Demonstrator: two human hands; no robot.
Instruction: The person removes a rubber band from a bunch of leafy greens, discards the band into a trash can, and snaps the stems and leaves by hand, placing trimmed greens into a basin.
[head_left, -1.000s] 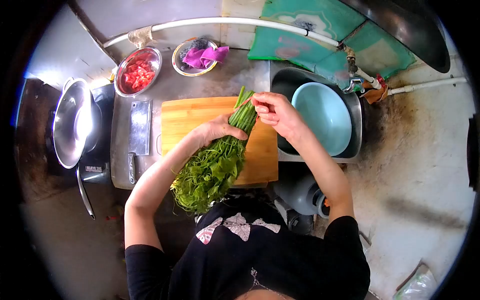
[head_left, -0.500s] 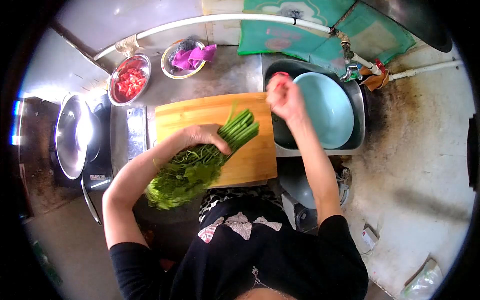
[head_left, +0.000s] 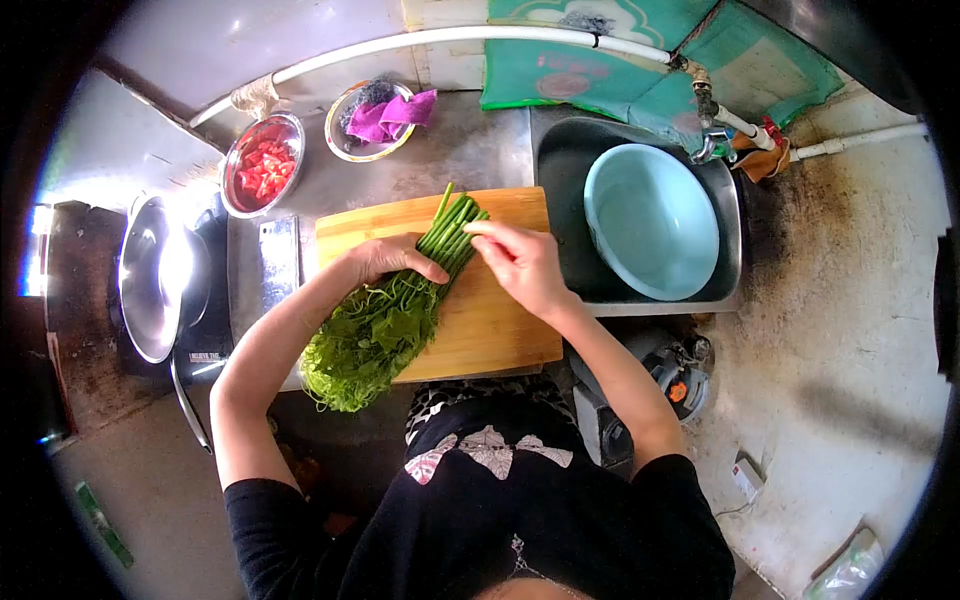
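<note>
A bunch of leafy green vegetables [head_left: 375, 325] lies slanted over the left part of a wooden cutting board [head_left: 500, 330], stems up and to the right, leaves toward my body. My left hand [head_left: 400, 258] is wrapped round the stems near their middle. At the stem ends, my right hand [head_left: 515, 258] has its thumb and index finger pinched together beside the outer stems; whatever is between the fingertips is too small to make out. The red tie seen earlier does not show on the bunch.
Left of the board lies a cleaver [head_left: 279, 262], partly behind my left arm, and beyond it a wok [head_left: 155, 280]. Behind stand a bowl of cut red pieces [head_left: 265, 170] and a bowl with a purple cloth [head_left: 392, 118]. A blue basin [head_left: 652, 222] sits in the sink [head_left: 725, 290].
The red tie has come off the stems. My right hand went to the sink with something red and came back to the stem ends. The bunch and my left hand shifted left.
</note>
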